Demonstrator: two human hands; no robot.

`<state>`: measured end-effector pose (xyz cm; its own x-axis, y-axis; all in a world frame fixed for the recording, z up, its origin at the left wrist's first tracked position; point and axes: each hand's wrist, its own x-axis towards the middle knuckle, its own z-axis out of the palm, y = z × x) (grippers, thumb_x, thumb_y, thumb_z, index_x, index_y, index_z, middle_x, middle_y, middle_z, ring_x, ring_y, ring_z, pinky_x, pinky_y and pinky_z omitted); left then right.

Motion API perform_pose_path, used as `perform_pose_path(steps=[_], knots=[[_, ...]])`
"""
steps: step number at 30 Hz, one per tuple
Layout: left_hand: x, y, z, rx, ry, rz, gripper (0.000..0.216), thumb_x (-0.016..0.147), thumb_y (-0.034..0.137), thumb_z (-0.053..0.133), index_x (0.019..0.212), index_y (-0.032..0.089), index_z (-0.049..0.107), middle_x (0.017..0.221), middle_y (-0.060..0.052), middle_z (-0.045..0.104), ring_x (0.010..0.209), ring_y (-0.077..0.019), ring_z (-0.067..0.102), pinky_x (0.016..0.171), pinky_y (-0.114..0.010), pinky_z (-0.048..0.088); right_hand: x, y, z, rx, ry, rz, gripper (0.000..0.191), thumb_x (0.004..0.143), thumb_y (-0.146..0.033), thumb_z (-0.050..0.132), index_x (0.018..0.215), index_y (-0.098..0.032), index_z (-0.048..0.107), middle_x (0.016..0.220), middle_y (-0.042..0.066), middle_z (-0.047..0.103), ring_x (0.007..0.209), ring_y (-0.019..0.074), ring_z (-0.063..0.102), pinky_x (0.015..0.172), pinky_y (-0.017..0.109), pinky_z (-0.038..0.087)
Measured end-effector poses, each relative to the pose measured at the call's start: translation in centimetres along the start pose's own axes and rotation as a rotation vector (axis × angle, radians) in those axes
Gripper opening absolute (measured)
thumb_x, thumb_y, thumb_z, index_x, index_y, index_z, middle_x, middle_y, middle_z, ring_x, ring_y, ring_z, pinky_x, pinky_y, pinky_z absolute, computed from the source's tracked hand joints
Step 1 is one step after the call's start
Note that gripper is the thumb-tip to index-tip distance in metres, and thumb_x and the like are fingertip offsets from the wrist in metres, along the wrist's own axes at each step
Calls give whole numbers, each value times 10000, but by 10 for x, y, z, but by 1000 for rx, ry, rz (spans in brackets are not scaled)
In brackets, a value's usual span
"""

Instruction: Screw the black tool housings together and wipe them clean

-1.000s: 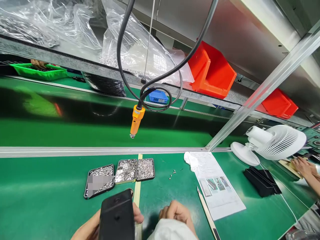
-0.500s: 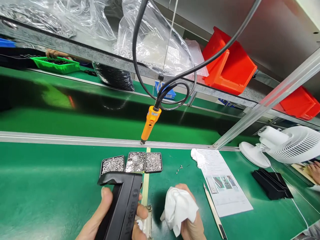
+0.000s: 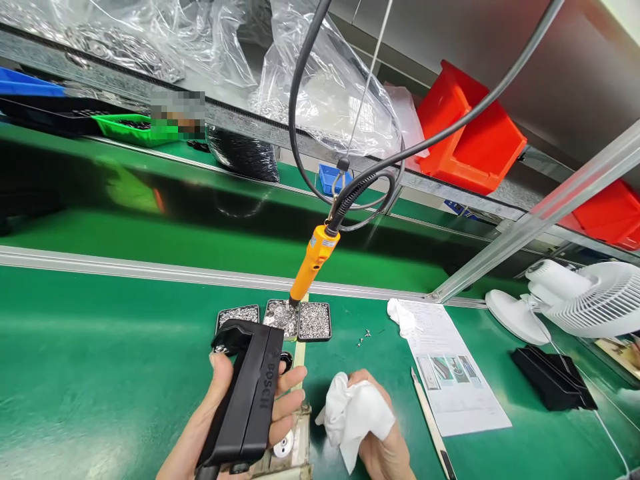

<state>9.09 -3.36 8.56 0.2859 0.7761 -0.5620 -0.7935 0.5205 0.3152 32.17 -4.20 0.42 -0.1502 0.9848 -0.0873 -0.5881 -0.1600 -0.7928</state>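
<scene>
Head view, looking down on the green bench (image 3: 100,373). At six o'clock my left hand (image 3: 220,420) is wrapped around a black plastic housing (image 3: 247,393) marked BOSCH, thumb on its left edge and fingers curled over its right side; the housing stands tilted, its hooked end pointing toward twelve o'clock. At about five o'clock from the housing, my right hand (image 3: 383,447) is closed around a crumpled white cloth (image 3: 355,413), which bulges out toward the left hand without touching the housing. Under the left hand, a pale fixture plate (image 3: 295,447) lies on the bench. At twelve o'clock from the housing sit three small trays of screws (image 3: 314,321), side by side. An orange electric screwdriver (image 3: 313,261) hangs on a black cable above them, its tip over the middle tray; I cannot tell whether it touches. At three o'clock lie a printed sheet (image 3: 453,373), a thin stick (image 3: 430,423) just beside it, a black part (image 3: 553,379) and a white fan (image 3: 570,300). Red bins (image 3: 470,133) sit on the shelf at one o'clock.
</scene>
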Motion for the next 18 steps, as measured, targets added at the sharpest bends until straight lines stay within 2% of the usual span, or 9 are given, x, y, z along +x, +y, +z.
perform_pose_path(steps=[3,6,8,10,12,14,16,18], knots=[[-2,2,10,5,113,27,647,1040,427,479,1515,10,345,1223,-257,688,902,-265,764,684,-275,670,0,-5,-1,-38,-6,-31,367,816,-467,827,983,-222,611,925,36,595,717,157,579,640,253,505],[4,1,3,-49,123,74,631,1010,423,560,1467,9,428,1292,-277,650,1060,-277,732,802,-293,672,-4,-17,-10,-287,132,-102,343,849,-444,817,976,-217,594,970,56,619,754,164,611,628,234,501],[10,1,-7,-112,117,91,625,976,430,626,1450,50,478,1331,-266,632,1154,-308,691,866,-352,669,-9,-28,-21,-636,246,-240,250,922,-409,746,1013,-214,618,1035,76,625,804,170,635,637,226,518],[14,1,-15,-171,106,112,607,956,424,662,1431,77,514,1356,-263,617,1222,-343,648,916,-421,655,-15,-39,-35,-1076,243,-390,163,994,-363,631,1090,-231,639,1113,89,632,913,195,662,735,261,569],[16,2,-19,-207,88,133,623,929,406,705,1425,77,522,1376,-271,600,1262,-362,618,960,-453,635,-22,-50,-49,-1528,106,-459,187,1011,-317,560,1169,-276,650,1181,80,660,1016,230,679,838,328,604],[15,3,-17,-216,73,159,640,909,397,730,1410,52,533,1374,-278,597,1265,-374,614,985,-473,620,-28,-59,-62,-1895,-51,-469,272,996,-300,545,1246,-321,651,1313,62,654,1078,264,694,852,379,635],[13,3,-11,-185,72,176,637,914,430,708,1380,23,557,1358,-279,608,1250,-374,625,977,-455,623,-34,-66,-72,-2098,-96,-521,346,990,-301,528,1317,-327,638,1450,57,579,1136,287,693,812,379,662],[8,1,-6,-119,52,168,636,952,491,614,1351,-3,577,1345,-287,612,1242,-370,630,969,-432,623,-37,-70,-73,-2145,41,-577,381,1019,-302,466,1372,-305,609,1513,63,518,1189,280,675,757,339,669]])
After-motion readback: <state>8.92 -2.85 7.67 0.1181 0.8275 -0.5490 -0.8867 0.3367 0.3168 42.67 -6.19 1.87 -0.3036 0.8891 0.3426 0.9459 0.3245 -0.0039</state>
